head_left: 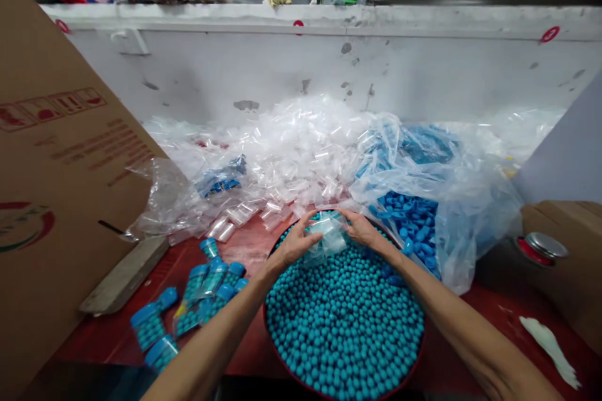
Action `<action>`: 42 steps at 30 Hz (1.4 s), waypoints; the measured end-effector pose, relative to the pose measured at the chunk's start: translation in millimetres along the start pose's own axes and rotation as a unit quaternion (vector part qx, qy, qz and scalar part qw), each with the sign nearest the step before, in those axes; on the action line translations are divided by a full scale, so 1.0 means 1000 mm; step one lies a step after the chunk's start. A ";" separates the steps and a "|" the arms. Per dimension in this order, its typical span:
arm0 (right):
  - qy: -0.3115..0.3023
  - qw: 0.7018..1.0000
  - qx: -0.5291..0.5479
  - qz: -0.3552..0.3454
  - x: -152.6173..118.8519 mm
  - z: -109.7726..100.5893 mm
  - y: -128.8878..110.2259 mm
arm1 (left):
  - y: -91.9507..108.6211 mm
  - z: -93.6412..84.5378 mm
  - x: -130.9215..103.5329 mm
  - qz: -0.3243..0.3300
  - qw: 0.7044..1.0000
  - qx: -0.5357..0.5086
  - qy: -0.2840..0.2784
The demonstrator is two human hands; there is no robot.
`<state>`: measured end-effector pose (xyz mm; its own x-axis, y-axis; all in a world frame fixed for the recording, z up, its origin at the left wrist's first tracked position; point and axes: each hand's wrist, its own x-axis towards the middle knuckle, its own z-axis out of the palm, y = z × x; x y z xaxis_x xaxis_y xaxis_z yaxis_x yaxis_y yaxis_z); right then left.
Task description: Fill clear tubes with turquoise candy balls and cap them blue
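Note:
A round red tub [422, 351] full of small teal balls [348, 319] stands on the red table. At its far edge, several clear plastic containers [329, 235] lie on the balls, between my two hands. My left hand [301, 241] touches them from the left, thumb and fingers apart around their side. My right hand [360, 228] is at their right side, its fingers curled against them and partly hidden. Filled jars with blue caps [214, 278] lie left of the tub. Blue caps [414, 222] spill from a clear bag to the right.
A heap of clear plastic tubes [305, 150] lies along the white wall. On the left are a large cardboard box [61, 137] and a grey block [125, 275]. A can with a silver lid [545, 245], another box [569, 231] and a white glove [548, 344] are at right.

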<state>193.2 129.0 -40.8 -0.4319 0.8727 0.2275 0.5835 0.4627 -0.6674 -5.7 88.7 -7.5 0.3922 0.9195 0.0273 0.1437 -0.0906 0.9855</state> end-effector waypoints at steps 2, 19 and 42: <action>-0.015 0.992 -0.119 0.042 -0.008 -0.004 -0.003 | -0.001 0.000 -0.010 0.024 0.998 0.048 0.034; -0.079 0.927 -0.367 -0.014 -0.050 0.015 -0.074 | -0.020 0.034 -0.072 0.031 0.838 0.526 0.143; 0.047 0.978 -0.203 0.029 -0.094 0.005 -0.063 | -0.005 0.022 -0.027 -0.055 0.898 0.437 -0.009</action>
<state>193.3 17.2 -23.5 -0.3352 0.9013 0.2744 0.8389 0.4181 -0.3485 3.1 56.4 -16.6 0.3462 0.9353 -0.0730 0.8372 -0.2728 0.4740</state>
